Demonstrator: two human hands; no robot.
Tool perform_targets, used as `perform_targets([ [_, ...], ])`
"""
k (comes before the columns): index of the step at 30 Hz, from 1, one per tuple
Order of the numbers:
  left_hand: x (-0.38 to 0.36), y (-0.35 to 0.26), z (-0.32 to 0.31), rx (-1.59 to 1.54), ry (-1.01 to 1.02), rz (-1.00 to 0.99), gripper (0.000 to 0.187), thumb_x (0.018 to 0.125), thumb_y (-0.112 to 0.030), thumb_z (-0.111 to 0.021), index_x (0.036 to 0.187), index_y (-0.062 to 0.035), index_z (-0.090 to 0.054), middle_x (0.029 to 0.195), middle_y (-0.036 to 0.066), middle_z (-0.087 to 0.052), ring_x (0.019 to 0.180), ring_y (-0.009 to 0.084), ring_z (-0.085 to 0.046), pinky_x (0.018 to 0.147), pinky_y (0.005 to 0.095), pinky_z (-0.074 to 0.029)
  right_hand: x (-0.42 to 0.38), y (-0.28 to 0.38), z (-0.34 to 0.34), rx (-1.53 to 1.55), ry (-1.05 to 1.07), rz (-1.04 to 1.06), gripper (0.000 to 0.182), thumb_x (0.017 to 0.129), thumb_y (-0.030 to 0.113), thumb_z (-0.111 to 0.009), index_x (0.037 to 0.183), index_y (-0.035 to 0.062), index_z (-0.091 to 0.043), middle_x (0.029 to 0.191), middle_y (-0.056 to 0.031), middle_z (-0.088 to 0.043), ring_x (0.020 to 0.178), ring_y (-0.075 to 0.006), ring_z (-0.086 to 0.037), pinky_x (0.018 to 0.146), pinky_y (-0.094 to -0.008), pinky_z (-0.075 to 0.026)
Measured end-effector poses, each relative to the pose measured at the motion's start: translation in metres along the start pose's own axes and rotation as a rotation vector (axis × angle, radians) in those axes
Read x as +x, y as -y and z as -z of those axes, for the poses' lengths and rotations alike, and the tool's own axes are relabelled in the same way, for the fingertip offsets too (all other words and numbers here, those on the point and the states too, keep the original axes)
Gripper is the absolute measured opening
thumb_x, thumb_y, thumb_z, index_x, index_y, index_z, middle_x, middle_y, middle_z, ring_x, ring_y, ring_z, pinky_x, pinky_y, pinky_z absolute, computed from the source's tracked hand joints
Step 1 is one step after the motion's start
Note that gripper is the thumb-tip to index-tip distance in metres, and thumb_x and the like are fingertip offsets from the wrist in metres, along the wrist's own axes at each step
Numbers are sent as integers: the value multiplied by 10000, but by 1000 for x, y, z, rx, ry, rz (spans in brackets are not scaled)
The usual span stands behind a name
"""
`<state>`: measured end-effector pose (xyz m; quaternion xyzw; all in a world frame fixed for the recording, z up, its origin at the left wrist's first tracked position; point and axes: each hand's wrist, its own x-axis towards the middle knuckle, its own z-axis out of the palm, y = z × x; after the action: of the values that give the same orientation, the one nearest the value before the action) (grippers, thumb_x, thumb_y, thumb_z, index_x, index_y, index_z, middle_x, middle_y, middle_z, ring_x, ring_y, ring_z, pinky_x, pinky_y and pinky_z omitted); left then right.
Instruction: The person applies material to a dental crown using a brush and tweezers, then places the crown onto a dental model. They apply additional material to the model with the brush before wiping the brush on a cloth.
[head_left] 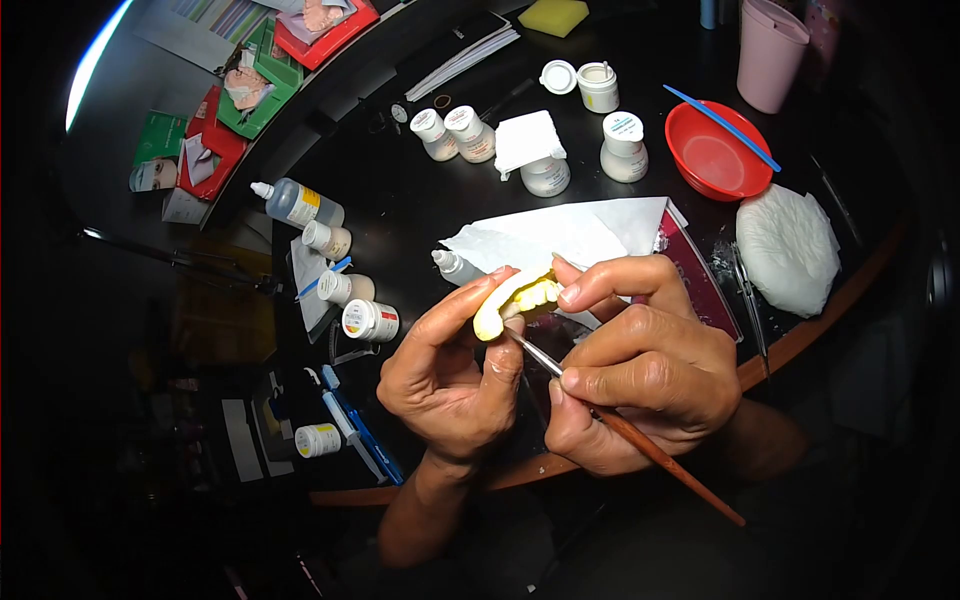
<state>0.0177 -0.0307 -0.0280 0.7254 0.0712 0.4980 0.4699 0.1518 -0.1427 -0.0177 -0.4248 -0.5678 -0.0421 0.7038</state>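
Note:
Between the thumb and fingers of my left hand (450,370) is a curved yellow dental mould (490,318), with a row of pale yellow teeth along its inner side. My right hand (650,370) grips a fine brush (650,448) with a brown wooden handle and a silver ferrule. The brush's tip points at the mould's lower edge, close to my left thumb; whether it touches cannot be made out. My right index fingertip is at the far end of the mould. Behind the hands lies a white sheet of tissue (590,228) on a dark red case (690,265).
Several powder jars (624,148) stand across the black table, and a dropper bottle (300,204) stands at left. A red bowl (700,120) with a blue stick (722,127) across it sits at right, near a white wad (788,250) and metal tweezers (748,295). Syringes (352,430) lie lower left.

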Motion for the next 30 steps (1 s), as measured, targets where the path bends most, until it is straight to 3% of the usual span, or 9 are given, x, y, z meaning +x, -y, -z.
perform_targets([
  [9, -1, 0, 3, -107, -29, 116, 325, 943, 118, -687, 1259, 150, -615, 1188, 269, -719, 1114, 248, -729, 985, 340, -602, -1, 0, 1, -6, 0, -5, 185, 710, -53, -779, 840, 30, -675, 803, -69, -665, 1009, -336, -685, 821, -442, -608],
  [18, 0, -3, 3, -75, -43, 158, 307, 956, 100, -690, 1252, 145, -622, 1166, 249, -725, 1082, 236, -737, 960, 325, -611, 1, 3, 1, 3, 62, -9, 201, 662, -59, -753, 816, 39, -669, 774, -53, -630, 1002, -328, -674, 876, -479, -611],
  [30, 2, -1, 4, -267, -30, 217, 306, 974, 70, -682, 1266, 120, -606, 1195, 239, -721, 1119, 220, -715, 1010, 329, -563, 0, 4, 4, -10, 12, -6, 220, 642, -73, -736, 824, 24, -660, 777, -63, -614, 973, -321, -657, 933, -495, -630],
])
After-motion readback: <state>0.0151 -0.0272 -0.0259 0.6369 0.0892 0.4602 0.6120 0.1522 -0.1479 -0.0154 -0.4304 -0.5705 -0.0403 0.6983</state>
